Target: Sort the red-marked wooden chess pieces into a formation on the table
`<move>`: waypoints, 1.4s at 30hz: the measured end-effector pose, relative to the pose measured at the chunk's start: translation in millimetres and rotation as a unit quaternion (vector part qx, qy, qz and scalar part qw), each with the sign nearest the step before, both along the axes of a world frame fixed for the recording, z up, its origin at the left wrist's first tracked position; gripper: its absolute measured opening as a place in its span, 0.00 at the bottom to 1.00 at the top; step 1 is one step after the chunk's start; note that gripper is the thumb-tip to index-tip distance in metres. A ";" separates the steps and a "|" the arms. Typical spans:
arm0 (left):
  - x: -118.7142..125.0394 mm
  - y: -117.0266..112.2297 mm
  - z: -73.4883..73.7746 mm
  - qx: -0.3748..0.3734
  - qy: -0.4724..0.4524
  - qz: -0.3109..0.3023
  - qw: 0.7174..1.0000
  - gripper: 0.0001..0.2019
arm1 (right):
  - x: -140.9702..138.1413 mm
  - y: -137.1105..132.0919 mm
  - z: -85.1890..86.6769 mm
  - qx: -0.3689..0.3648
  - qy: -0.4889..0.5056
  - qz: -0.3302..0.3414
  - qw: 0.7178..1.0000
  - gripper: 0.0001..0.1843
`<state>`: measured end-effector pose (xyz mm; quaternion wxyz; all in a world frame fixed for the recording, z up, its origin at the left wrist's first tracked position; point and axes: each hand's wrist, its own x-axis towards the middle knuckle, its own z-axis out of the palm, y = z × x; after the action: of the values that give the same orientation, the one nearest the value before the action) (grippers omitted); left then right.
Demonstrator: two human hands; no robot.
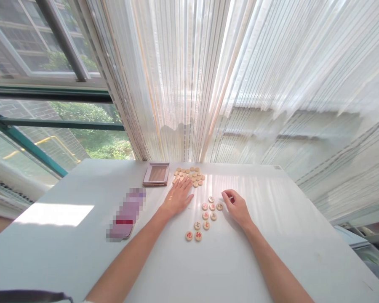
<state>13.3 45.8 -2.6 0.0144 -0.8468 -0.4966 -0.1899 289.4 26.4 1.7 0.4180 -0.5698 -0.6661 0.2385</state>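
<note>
My left hand (178, 197) lies palm down with its fingers spread. Its fingertips reach onto the near edge of a loose heap of round wooden xiangqi pieces (196, 169), covering some of them. My right hand (236, 206) rests on its side on the table, fingers loosely curled, and no piece shows in it. Just left of it several xiangqi pieces (206, 216) lie flat in short rows, marked with red or dark characters. Closest to me are two red-marked xiangqi pieces (193, 236), side by side.
An open shallow box (156, 184) stands left of the heap at the back of the white table (164, 273). A purple item (126, 216), blurred by pixels, lies left of my left forearm. Behind the table hang sheer striped curtains (183, 84), with a window (91, 110) at the left.
</note>
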 end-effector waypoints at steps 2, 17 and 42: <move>-5.2 -7.7 1.6 0.005 -0.003 -0.014 1.000 0.21 | -0.5 -0.2 0.5 -0.001 0.000 -0.001 1.000 0.20; -13.7 -47.9 19.0 -0.119 -0.202 -0.014 0.972 0.10 | -8.3 -12.8 14.5 0.043 0.004 -0.004 0.999 0.15; -7.3 -76.1 13.1 -0.353 -0.539 -0.060 0.762 0.15 | -79.5 -54.1 16.7 0.167 -0.024 0.246 0.955 0.12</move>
<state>6.0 -30.3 10.5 -0.5671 -0.5781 -0.4024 -0.4270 209.9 -27.7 18.4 0.4195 -0.3161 -0.8256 0.2059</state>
